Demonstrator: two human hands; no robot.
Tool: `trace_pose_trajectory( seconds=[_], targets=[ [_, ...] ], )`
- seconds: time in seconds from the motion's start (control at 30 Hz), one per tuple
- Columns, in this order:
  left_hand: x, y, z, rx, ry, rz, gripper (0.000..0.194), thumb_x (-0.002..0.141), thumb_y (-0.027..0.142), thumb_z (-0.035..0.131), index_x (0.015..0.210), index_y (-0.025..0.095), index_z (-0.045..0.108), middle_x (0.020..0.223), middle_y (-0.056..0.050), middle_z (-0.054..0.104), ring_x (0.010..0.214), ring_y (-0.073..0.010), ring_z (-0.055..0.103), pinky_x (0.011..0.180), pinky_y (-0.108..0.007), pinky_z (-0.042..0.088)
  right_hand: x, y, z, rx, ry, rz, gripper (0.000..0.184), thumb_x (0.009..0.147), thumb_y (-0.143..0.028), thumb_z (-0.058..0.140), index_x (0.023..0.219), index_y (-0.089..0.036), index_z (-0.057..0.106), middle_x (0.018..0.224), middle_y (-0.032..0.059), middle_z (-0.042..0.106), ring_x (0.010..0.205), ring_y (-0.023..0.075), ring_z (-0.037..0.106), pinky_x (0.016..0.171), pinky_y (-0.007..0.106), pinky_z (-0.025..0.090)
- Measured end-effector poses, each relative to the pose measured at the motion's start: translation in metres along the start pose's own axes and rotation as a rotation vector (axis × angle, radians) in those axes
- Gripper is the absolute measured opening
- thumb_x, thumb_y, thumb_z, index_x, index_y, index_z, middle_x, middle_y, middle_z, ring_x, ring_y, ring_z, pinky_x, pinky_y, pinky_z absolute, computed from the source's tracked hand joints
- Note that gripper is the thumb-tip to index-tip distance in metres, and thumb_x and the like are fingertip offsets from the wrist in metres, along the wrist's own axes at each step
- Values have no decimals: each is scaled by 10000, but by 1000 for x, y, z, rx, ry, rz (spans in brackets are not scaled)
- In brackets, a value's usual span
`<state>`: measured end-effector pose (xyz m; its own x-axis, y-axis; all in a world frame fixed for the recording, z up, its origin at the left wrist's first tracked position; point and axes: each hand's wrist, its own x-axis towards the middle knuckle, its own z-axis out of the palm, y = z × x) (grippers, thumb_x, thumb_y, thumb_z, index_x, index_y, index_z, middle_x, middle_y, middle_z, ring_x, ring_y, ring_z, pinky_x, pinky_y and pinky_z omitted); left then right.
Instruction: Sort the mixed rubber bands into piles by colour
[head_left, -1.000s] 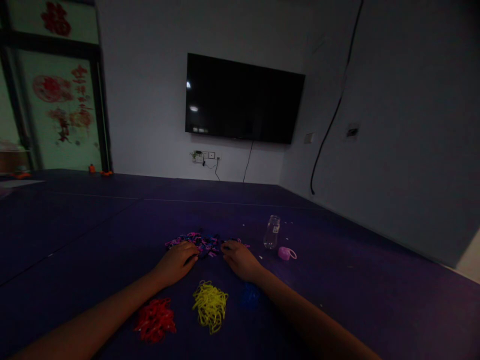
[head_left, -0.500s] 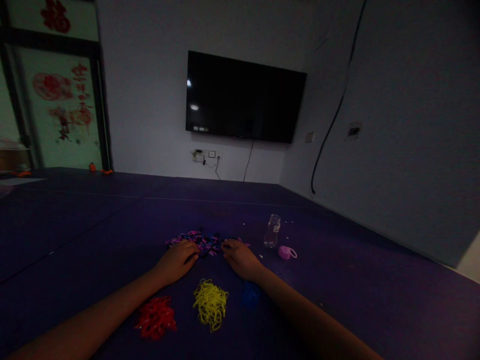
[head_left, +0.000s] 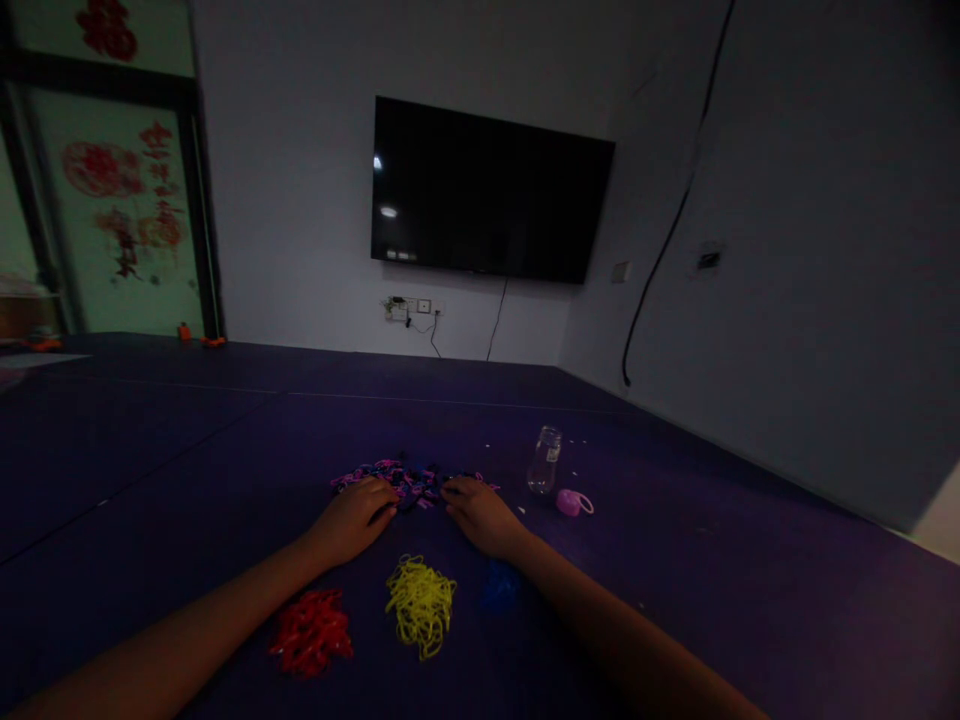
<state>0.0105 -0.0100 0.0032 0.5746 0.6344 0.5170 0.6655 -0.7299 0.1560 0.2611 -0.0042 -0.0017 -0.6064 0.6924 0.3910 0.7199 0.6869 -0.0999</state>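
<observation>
While both hands rest at the near edge of the mixed pile of pink, blue and dark bands (head_left: 411, 488), it lies just beyond and between them — left hand (head_left: 355, 516) against its left part, right hand (head_left: 481, 514) against its right. Fingers curled on both; can't tell if either pinches a band, fingertips too dark. Yellow bands (head_left: 421, 608) sit nearer the person, between the forearms; red bands (head_left: 312, 632) beside the left forearm, blue bands (head_left: 499, 585) by the right. Clear bottle (head_left: 543, 464) upright right of the right hand — pink cap (head_left: 569, 502) just beside it.
</observation>
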Motion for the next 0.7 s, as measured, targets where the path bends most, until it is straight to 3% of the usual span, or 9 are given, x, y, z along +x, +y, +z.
trace_pose_trajectory(
  seconds=[0.7],
  targets=[
    [1,-5,3,8,-5,19,187,880,188,450,961,189,619,951,-61,659,931,-209,593,842,-352,454,1,0,-1,16,-24,5,268,897,-173,418,1073,-149,619,1168,115,589,1084,215,527,935,349,398]
  ],
)
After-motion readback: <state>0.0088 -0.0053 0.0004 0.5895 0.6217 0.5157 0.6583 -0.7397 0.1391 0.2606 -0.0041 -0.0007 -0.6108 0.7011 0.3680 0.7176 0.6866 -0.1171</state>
